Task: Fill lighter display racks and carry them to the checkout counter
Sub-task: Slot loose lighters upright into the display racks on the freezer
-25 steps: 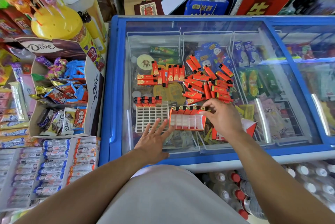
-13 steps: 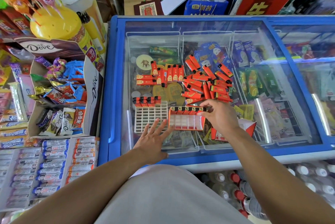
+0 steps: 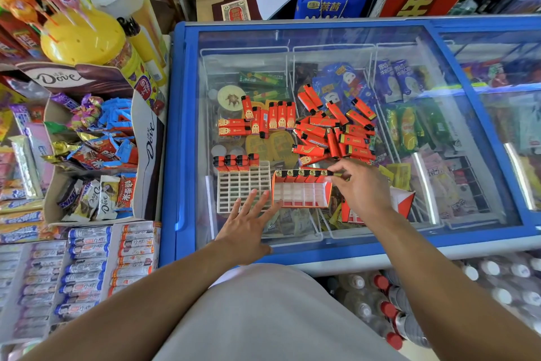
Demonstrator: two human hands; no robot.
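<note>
One row filled in red rack point(image 3: 301, 192) on freezer lid point(image 3: 409, 214). Right hand point(image 3: 361, 188) pinching lighter point(image 3: 333, 174) at rack's far-right slot. Left hand point(image 3: 248, 223) flat, splayed, near-left of rack. Loose lighters point(image 3: 333, 132) just beyond rack.

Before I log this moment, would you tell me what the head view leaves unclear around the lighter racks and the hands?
- Right hand: its back hides the fingertips at the red rack, so a pinched lighter cannot be confirmed.
- Folded red and white carton: mostly hidden under the right wrist.
- Print on the loose lighters: too small to read.
- Left hand: whether it touches the white rack is unclear.
</note>
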